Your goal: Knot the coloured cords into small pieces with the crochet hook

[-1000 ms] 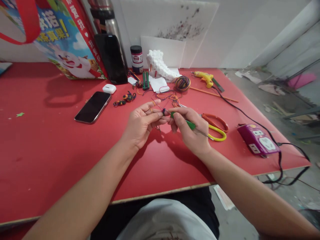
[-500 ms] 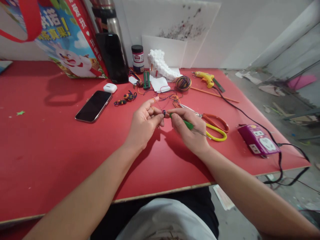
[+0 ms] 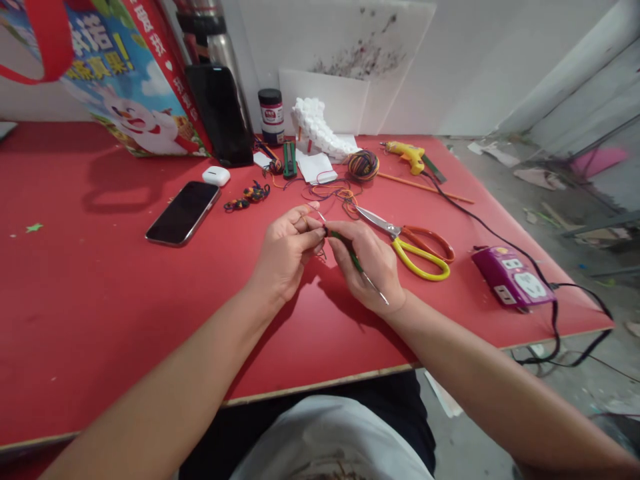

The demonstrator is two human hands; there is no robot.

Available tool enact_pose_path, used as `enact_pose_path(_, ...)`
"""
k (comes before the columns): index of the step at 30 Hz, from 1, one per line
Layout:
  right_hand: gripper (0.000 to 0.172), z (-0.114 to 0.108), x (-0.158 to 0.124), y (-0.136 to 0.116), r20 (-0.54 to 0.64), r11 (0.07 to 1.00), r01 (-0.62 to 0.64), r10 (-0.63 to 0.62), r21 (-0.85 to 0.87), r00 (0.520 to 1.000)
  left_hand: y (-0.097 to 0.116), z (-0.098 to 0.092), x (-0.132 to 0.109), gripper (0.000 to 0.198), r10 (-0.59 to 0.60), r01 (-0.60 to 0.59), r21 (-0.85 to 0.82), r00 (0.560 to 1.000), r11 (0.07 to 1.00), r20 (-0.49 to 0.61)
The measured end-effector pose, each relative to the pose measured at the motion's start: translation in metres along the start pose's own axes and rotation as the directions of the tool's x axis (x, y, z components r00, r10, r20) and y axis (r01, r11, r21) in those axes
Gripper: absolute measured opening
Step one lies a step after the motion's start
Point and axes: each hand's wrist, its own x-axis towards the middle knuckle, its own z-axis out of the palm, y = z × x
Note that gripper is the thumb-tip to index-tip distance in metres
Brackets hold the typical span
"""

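Observation:
Above the red table, my left hand (image 3: 290,250) pinches a small dark piece of yarn work (image 3: 325,231) between thumb and fingers, with yarn looped over the raised index finger. My right hand (image 3: 367,263) is closed on a crochet hook (image 3: 355,261) with a green grip; its metal tip points up and left beside the yarn work, and its other end sticks out below the palm. Loose purple and orange yarn (image 3: 345,192) runs behind the hands to a multicoloured ball (image 3: 363,165). Fine stitches are too small to tell.
Scissors (image 3: 423,252) lie right of my right hand, near a purple power socket (image 3: 515,277). Behind are a yellow glue gun (image 3: 407,155), a white beaded object (image 3: 320,130) and a jar (image 3: 271,117). A phone (image 3: 184,213) and finished-looking yarn pieces (image 3: 249,196) lie left.
My right hand has turned and shifted slightly left and down, and the hook is now steeper, its tip showing above the yarn work. More of the scissors shows. The whole view has shifted slightly.

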Motion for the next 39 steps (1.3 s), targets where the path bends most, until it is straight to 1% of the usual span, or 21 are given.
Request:
enact_pose_path(2, 0.021, -0.002, 0.000, 0.002, 0.010, 0.999, -0.022, 0.021, 0.048, 1.000, 0.003, -0.002, 0.001, 0.038, 0.006, -0.006, 0.008, 1.000, 1.000, 0.004)
enact_pose_path(5, 0.019, -0.003, -0.001, 0.005, -0.003, 0.981, -0.115, 0.117, 0.157, 0.993, 0.005, -0.005, 0.002, 0.043, 0.045, -0.047, 0.056, 0.999, 0.997, 0.024)
enact_pose_path(8, 0.021, -0.001, -0.002, 0.005, 0.004, 0.928, -0.223, 0.233, 0.299, 0.973, 0.006, -0.006, 0.002, 0.045, 0.070, -0.074, 0.079, 0.997, 0.994, 0.044)
enact_pose_path(10, 0.020, -0.001, -0.002, 0.004, 0.010, 0.897, -0.256, 0.270, 0.360, 0.963, 0.007, -0.007, 0.002, 0.046, 0.075, -0.079, 0.081, 0.996, 0.994, 0.051)
enact_pose_path(16, 0.018, -0.005, 0.003, 0.001, -0.018, 0.895, -0.245, 0.271, 0.374, 0.962, 0.008, -0.008, 0.002, 0.050, 0.081, -0.086, 0.097, 0.995, 0.992, 0.058)
enact_pose_path(20, 0.018, -0.006, 0.004, 0.000, -0.013, 0.885, -0.262, 0.289, 0.384, 0.957, 0.008, -0.009, 0.002, 0.051, 0.088, -0.093, 0.111, 0.995, 0.989, 0.049)
enact_pose_path(24, 0.016, -0.007, 0.004, -0.002, -0.012, 0.846, -0.306, 0.345, 0.437, 0.938, 0.009, -0.009, 0.003, 0.052, 0.102, -0.108, 0.120, 0.993, 0.987, 0.058)
enact_pose_path(29, 0.016, -0.008, 0.006, -0.005, -0.017, 0.816, -0.361, 0.413, 0.451, 0.911, 0.009, -0.010, 0.005, 0.053, 0.122, -0.130, 0.147, 0.991, 0.980, 0.062)
enact_pose_path(35, 0.014, -0.009, 0.007, -0.005, -0.029, 0.801, -0.344, 0.410, 0.491, 0.912, 0.010, -0.011, 0.005, 0.048, 0.154, -0.164, 0.181, 0.986, 0.970, 0.068)
enact_pose_path(39, 0.015, -0.008, 0.007, -0.005, -0.035, 0.810, -0.341, 0.405, 0.477, 0.914, 0.010, -0.011, 0.005, 0.048, 0.154, -0.165, 0.169, 0.985, 0.972, 0.075)
